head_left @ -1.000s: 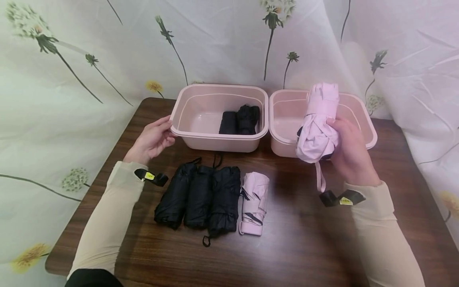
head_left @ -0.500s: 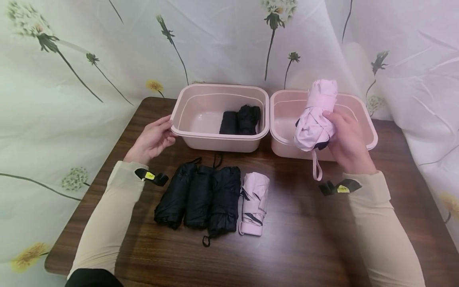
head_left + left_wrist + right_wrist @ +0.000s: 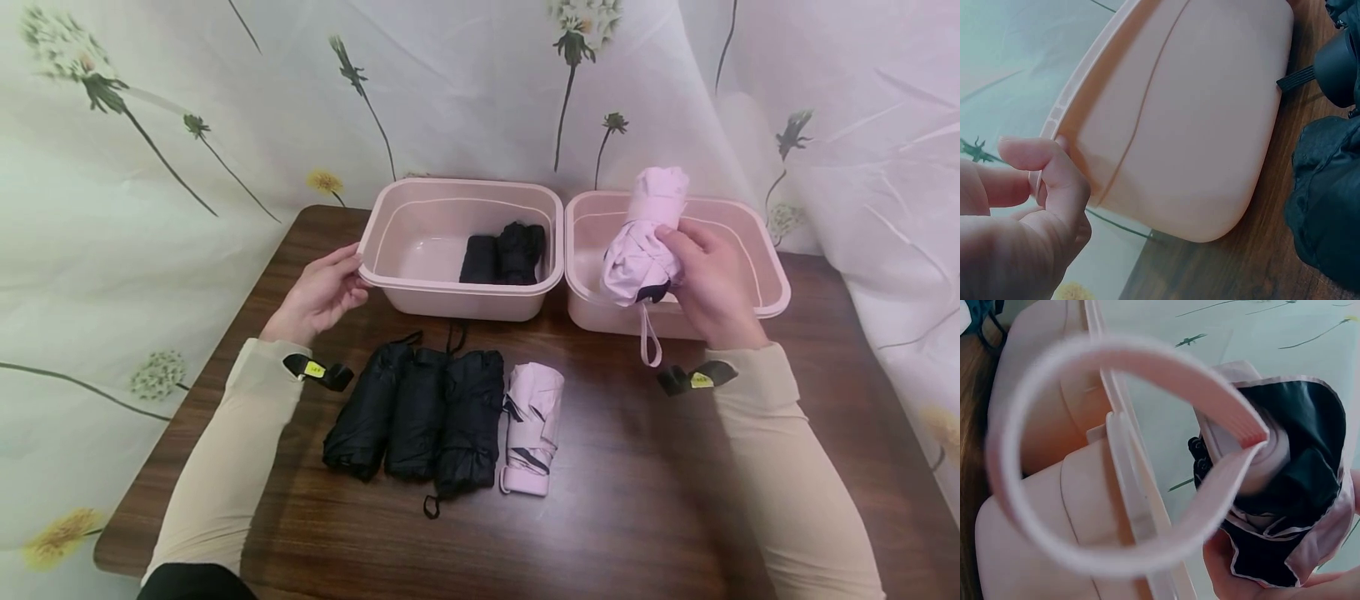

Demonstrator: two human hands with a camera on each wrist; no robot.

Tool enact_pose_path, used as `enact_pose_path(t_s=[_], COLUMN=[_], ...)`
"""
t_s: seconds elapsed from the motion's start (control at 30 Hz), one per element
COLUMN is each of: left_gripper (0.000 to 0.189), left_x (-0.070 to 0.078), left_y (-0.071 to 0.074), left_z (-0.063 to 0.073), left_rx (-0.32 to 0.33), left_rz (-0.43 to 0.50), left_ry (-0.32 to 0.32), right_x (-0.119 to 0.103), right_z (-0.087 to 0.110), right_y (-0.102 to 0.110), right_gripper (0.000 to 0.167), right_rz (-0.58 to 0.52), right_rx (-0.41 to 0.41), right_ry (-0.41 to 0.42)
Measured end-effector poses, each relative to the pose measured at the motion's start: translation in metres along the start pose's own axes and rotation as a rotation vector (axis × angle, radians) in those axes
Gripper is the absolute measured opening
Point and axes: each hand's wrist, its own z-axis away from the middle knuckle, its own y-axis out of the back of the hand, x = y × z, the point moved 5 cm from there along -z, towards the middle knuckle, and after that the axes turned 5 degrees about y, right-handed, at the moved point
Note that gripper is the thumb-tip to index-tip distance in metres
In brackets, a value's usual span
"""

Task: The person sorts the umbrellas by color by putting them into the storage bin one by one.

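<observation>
My right hand grips a folded pink umbrella, raised over the right pink basin. From its handle end dangles a pink wrist strap, which looms large in the right wrist view. At the left, my left hand pinches the rim of the left pink basin between thumb and curled fingers. Two folded black umbrellas lie in the right part of that basin. In the left wrist view the fingers hook over the rim, and black umbrellas show at the right edge.
In front of the left basin, several folded black umbrellas lie side by side on the dark wooden table. Beside them is another folded pink umbrella. The basins stand next to each other before a flowered cloth.
My right hand has carried the pink umbrella leftward and slightly up over the right basin, its strap swinging along. The left hand stays on the left basin's rim.
</observation>
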Motion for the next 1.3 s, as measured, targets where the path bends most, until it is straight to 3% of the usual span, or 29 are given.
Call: enact_pose_path(t_s=[0.23, 0.97, 1.17, 1.3], left_gripper=[0.051, 0.051, 0.052, 0.052], left_x=[-0.001, -0.002, -0.002, -0.002], left_y=[-0.001, 0.0, -0.001, 0.0], left_z=[0.001, 0.0, 0.0, 0.0], left_rx=[-0.004, 0.012, 0.005, 0.009], left_rz=[0.005, 0.004, -0.003, -0.005], left_ry=[-0.001, -0.003, -0.008, -0.008], right_x=[0.003, 0.008, 0.012, 0.015], right_z=[-0.003, -0.009, -0.009, -0.008], right_y=[0.0, -0.007, -0.004, -0.002], right_gripper=[0.058, 0.061, 0.062, 0.058], right_rz=[0.107, 0.208, 0.286, 0.261], right_rx=[0.031, 0.069, 0.11, 0.141], right_ry=[-0.027, -0.032, -0.059, -0.049])
